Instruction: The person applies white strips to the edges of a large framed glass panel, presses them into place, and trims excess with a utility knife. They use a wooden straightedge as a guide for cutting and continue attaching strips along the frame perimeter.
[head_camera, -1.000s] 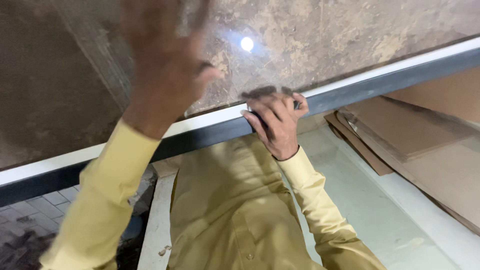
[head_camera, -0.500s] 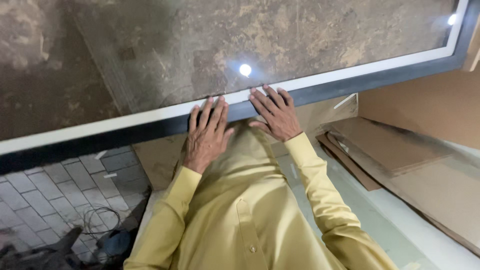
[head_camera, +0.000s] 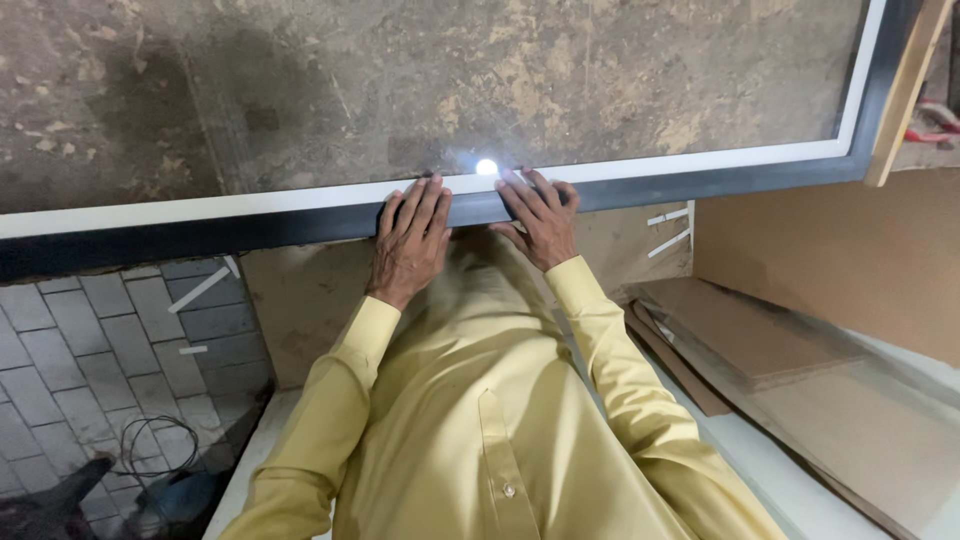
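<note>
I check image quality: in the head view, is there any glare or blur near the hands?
Head view: a small bright glare spot sits on the glossy panel between the left hand and right hand; both hands look sharp; the panel's upper left is shadowed.

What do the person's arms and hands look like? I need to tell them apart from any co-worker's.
Both arms wear long, loose pale yellow sleeves with plain cuffs at the wrist, part of a matching buttoned shirt. The left hand and right hand are bare: no gloves, rings or watch show.
</note>
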